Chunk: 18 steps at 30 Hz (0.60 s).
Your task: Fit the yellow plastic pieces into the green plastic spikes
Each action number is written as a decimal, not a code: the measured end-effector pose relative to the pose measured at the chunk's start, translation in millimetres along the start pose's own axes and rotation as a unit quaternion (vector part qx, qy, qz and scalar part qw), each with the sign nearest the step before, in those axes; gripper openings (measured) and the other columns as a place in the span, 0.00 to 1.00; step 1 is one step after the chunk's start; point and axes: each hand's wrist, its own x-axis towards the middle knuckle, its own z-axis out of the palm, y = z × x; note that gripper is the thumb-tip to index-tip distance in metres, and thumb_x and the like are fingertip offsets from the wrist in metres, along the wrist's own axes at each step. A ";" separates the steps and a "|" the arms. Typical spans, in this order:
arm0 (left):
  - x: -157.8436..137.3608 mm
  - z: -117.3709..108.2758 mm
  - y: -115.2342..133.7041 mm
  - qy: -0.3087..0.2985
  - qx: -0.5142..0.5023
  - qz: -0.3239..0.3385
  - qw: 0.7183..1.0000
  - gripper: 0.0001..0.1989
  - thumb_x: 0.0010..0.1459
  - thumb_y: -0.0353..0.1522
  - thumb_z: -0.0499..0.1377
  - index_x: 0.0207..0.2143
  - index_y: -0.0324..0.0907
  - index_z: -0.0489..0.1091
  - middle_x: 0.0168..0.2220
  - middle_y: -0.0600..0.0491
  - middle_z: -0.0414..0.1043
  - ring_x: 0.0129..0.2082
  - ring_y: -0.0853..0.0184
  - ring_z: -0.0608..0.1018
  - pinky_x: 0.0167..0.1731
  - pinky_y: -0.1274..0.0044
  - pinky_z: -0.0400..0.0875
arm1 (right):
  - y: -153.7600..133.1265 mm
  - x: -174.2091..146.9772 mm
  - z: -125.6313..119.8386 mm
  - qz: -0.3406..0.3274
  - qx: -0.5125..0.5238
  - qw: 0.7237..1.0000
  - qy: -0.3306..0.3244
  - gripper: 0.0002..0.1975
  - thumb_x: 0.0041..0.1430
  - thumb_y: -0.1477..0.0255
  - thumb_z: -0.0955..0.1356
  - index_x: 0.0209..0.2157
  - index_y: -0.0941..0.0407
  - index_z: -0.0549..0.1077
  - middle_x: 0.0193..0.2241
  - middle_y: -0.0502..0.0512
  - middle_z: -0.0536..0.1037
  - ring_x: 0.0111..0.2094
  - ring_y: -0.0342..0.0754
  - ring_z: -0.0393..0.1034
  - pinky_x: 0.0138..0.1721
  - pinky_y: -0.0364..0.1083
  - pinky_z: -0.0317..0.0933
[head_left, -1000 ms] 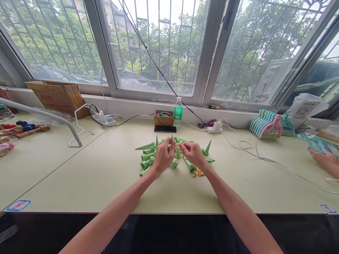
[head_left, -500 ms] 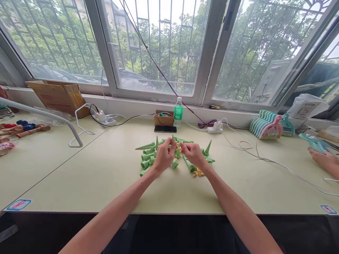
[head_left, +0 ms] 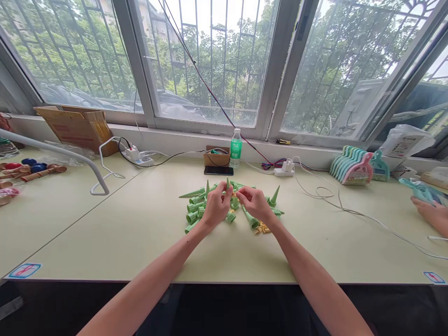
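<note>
My left hand [head_left: 217, 205] is closed around a green cone-shaped plastic spike [head_left: 227, 183], its point sticking up past the fingers. Close by on the right, my right hand [head_left: 257, 204] has its thumb and fingertips pinched together, level with the left fingers. What sits in that pinch is too small to make out. Several green spikes [head_left: 192, 217] lie in a pile beside and behind my left hand, ribbed open ends toward me. Another green spike [head_left: 275, 196] stands point up right of my right hand. Small yellow plastic pieces [head_left: 262, 228] are heaped below my right wrist.
Behind the pile are a black phone [head_left: 219, 171], a small cardboard box [head_left: 217, 158] and a water bottle [head_left: 235, 148]. Power strips [head_left: 283, 171] and white cables run along the back. Clothes hangers [head_left: 357, 169] stand at right, near another person's hand [head_left: 432, 213].
My right hand has shifted slightly, its fingertips curling closer together. The left hand holds almost the same place with the spike. At far right, the other person's hand moved a little rightward.
</note>
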 end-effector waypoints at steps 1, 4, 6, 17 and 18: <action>-0.1 0.1 0.4 -0.002 -0.003 0.001 1.000 0.12 0.65 0.39 0.51 0.32 0.41 0.62 0.29 0.57 0.68 0.15 0.78 0.59 0.17 0.81 0.53 | 0.3 0.2 0.1 -0.001 -0.003 1.000 0.002 0.15 0.63 0.62 0.62 0.28 0.57 0.71 0.19 0.47 0.68 0.21 0.41 0.57 0.25 0.41 0.53; -0.3 0.2 1.4 -0.007 -0.007 0.002 1.000 0.12 0.65 0.39 0.52 0.32 0.41 0.61 0.29 0.57 0.68 0.14 0.79 0.59 0.17 0.81 0.52 | 0.7 0.6 0.0 -0.005 -0.015 1.000 0.007 0.16 0.63 0.61 0.62 0.26 0.56 0.69 0.18 0.46 0.64 0.21 0.41 0.54 0.25 0.42 0.51; -0.4 0.1 1.6 -0.006 -0.006 0.001 1.000 0.12 0.65 0.39 0.51 0.32 0.41 0.61 0.29 0.56 0.68 0.14 0.79 0.59 0.17 0.81 0.52 | 0.7 0.8 0.1 -0.005 -0.019 1.000 0.007 0.17 0.64 0.61 0.62 0.26 0.56 0.68 0.18 0.46 0.63 0.21 0.41 0.52 0.25 0.42 0.49; -0.3 0.7 -0.7 -0.013 -0.008 0.008 1.000 0.13 0.64 0.41 0.52 0.32 0.41 0.62 0.30 0.56 0.70 0.13 0.79 0.59 0.16 0.81 0.53 | 4.2 1.9 3.0 -0.003 -0.028 0.999 0.018 0.26 0.65 0.54 0.58 0.18 0.55 0.60 0.16 0.47 0.59 0.21 0.42 0.51 0.25 0.43 0.52; -0.3 0.8 -0.5 -0.014 -0.011 0.008 1.000 0.13 0.64 0.41 0.52 0.32 0.41 0.62 0.30 0.56 0.70 0.13 0.79 0.60 0.16 0.81 0.53 | 4.8 2.0 3.2 -0.002 -0.026 1.000 0.017 0.27 0.65 0.53 0.58 0.18 0.55 0.61 0.16 0.48 0.60 0.20 0.42 0.53 0.25 0.43 0.53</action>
